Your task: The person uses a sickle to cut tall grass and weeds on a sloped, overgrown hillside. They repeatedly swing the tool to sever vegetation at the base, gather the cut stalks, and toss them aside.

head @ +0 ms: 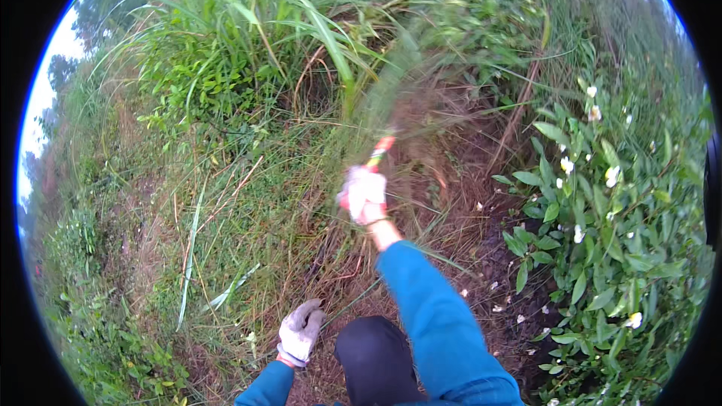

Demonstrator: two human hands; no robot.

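My right hand (365, 194), in a white and pinkish work glove, grips the handle (381, 150) of a hand tool. The handle is orange with yellow and pale bands. Motion blur hides the tool's head among the grass, so its kind is unclear. Lower down, my left hand (300, 331) wears a pale glove with grey fingertips. Its fingers are curled and apart from the thumb, with nothing visible between them. A thin green stem (356, 300) passes beside it. Ahead of the tool stands a clump of long-bladed grass (338, 56), blurred near the handle.
A leafy shrub with white flowers (612, 237) fills the right side. Dry brown grass litter (445, 180) covers the slope ahead, with fallen petals near the shrub. A low green bush (220, 79) grows at upper left. A dark rounded form (375, 358), perhaps my knee, is at bottom centre.
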